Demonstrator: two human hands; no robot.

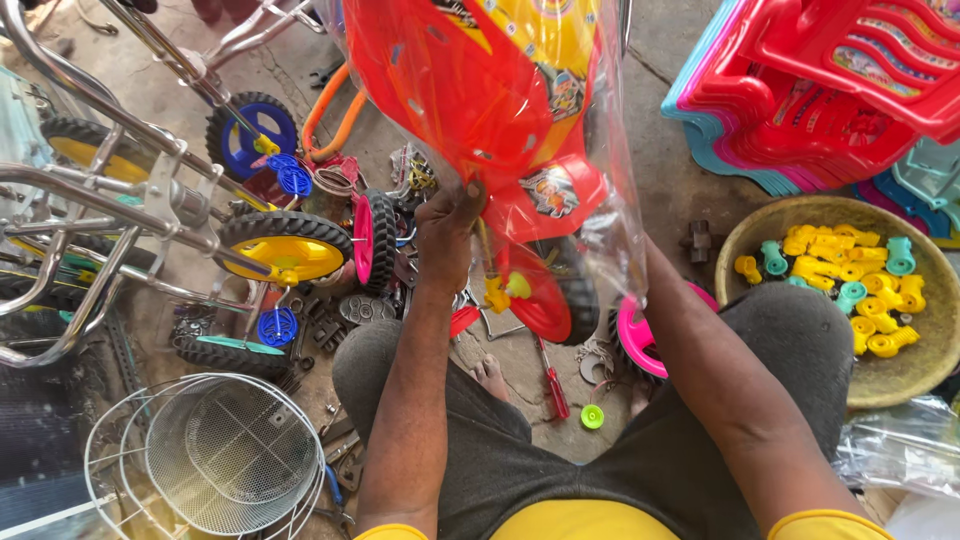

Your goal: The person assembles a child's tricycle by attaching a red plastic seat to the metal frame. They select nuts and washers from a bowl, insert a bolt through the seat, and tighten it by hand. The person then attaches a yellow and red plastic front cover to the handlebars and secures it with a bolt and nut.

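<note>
A red and yellow plastic tricycle body (500, 110) wrapped in clear plastic film stands upright in front of me, with a red wheel (545, 300) at its lower end. My left hand (447, 235) grips the lower left edge of the red body, thumb pressed on it. My right forearm runs up behind the plastic film on the right side. The right hand itself is hidden behind the body and the film.
Chrome tricycle frames (110, 190) with yellow and blue wheels lie at left, above a wire basket (225, 455). Stacked red plastic seats (830, 90) sit top right. A round basket (905, 370) holds yellow and teal plastic parts. A red screwdriver (552, 385), pink wheels and small parts litter the floor.
</note>
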